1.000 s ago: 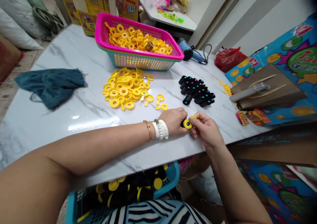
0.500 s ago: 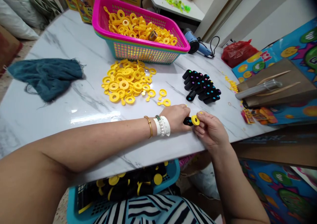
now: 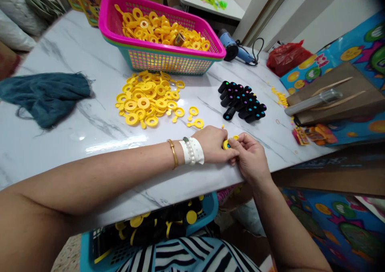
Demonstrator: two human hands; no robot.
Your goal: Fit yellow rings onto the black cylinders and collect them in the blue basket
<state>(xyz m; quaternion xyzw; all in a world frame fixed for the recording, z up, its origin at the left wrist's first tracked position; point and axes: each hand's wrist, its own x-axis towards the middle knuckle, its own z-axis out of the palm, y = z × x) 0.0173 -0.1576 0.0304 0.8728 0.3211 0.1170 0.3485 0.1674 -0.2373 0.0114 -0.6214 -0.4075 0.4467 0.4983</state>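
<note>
My left hand [image 3: 214, 147] and my right hand [image 3: 250, 158] meet at the table's front edge, both closed around a small black tube with a yellow ring [image 3: 226, 145] fitted on its end. A loose pile of yellow rings [image 3: 147, 101] lies on the marble table [image 3: 90, 119] to the left. A cluster of black tubes [image 3: 242, 102] with coloured ends lies just beyond my hands. My left wrist wears a white band and a gold bangle.
A pink basket [image 3: 168, 59] full of yellow rings stands at the back. A teal cloth [image 3: 45, 97] lies at the left. A blue heat gun [image 3: 233, 51], red bag [image 3: 285, 57] and brown board [image 3: 333, 97] sit at the right. A blue basket [image 3: 144, 232] of assembled pieces rests below the table.
The yellow ring has been pushed closer against the tube between my hands, which have drawn together. The camera has shifted slightly; the rest of the table is unchanged.
</note>
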